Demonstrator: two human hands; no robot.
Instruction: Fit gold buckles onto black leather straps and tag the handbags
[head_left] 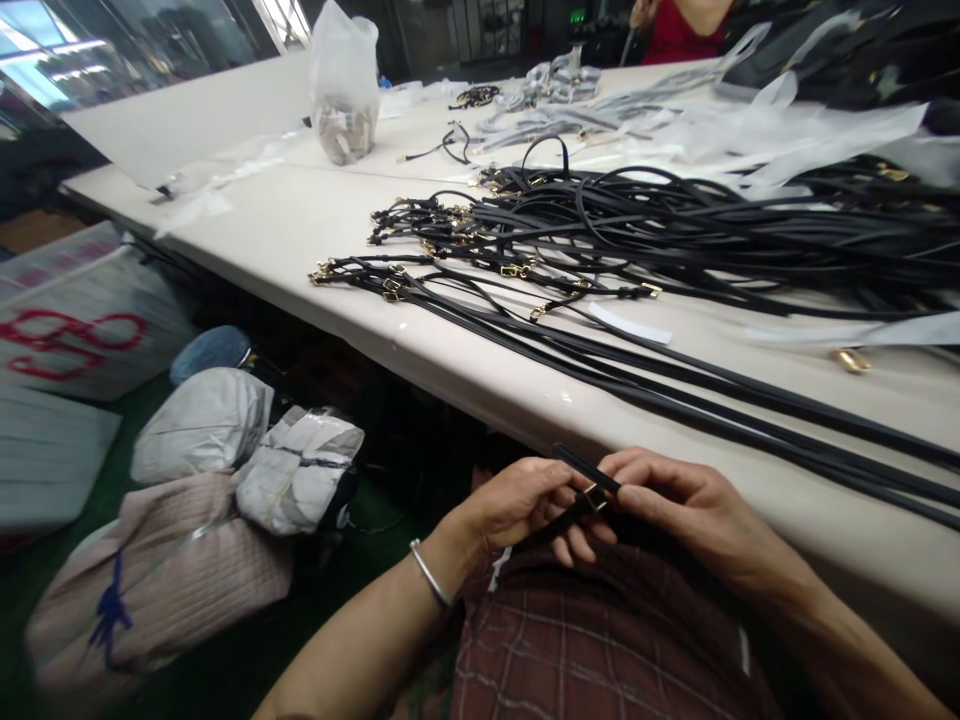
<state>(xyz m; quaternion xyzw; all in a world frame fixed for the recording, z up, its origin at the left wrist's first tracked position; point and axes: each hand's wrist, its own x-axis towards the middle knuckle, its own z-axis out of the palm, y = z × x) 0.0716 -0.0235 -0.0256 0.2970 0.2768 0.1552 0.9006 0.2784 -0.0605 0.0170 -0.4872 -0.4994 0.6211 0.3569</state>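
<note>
Over my lap, in front of the table edge, both hands hold a narrow black strap (577, 462) with a small gold buckle (596, 497). My left hand (517, 505) pinches the strap on the buckle's left side, thumb on top and the lower fingers curled loosely. On the other side my right hand (671, 490) grips the strap between thumb and fingers, close against the buckle. One strap end sticks up past the left fingertips. Part of the strap is hidden behind the hands and against the dark clothing.
On the white table (277, 230) lies a large pile of black straps (637, 220) with gold hardware; several run along the front edge. A gold clasp (851, 360) lies at right. Behind are a plastic bag (345, 90) and clear wrapping (750, 130). Wrapped bundles (202, 425) stand on the floor.
</note>
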